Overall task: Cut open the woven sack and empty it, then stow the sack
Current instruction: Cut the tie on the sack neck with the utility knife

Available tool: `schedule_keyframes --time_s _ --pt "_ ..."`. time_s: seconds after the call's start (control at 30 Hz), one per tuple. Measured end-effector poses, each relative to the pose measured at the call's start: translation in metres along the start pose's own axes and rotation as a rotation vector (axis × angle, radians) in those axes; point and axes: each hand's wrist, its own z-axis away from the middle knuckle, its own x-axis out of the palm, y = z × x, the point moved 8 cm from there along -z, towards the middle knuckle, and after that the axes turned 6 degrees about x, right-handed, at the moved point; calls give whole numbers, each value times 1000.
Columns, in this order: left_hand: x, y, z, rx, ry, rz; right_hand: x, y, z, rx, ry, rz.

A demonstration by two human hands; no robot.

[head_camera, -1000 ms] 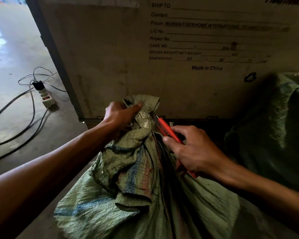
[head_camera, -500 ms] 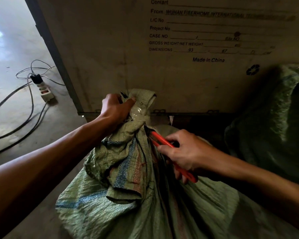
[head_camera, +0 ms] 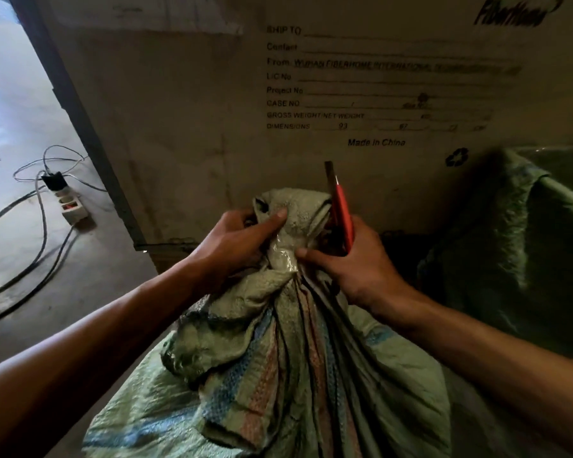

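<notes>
A green woven sack (head_camera: 278, 375) with blue and red stripes stands full in front of me, its neck bunched and wrapped with clear tape. My left hand (head_camera: 235, 246) grips the gathered top of the sack from the left. My right hand (head_camera: 354, 269) holds a red utility knife (head_camera: 341, 209) upright, blade pointing up, right beside the neck, while its thumb presses on the taped part. The knife's lower handle is hidden in my palm.
A large cardboard shipping box (head_camera: 196, 110) with printed labels stands just behind the sack. Another green woven sack (head_camera: 516, 252) sits at the right. A white power strip (head_camera: 72, 206) and black cables (head_camera: 30, 259) lie on the concrete floor at the left.
My right hand has swung the knife from lying low against the sack's neck up to a vertical pose beside the top. My left hand keeps its grip on the bunched top.
</notes>
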Motion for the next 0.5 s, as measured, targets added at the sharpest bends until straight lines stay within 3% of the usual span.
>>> schedule_keyframes --time_s 0.1,0.23,0.4,0.5 --pt "0 9 7 51 -155 -161 0 -2 -8 -107 -42 29" --pt "-12 8 7 70 -190 -177 1 -3 -16 -203 -84 88" --pt "-10 3 5 22 -164 6 6 -6 -18 -194 -152 89" --pt "-4 2 6 25 -195 -65 8 4 -16 -122 -162 74"
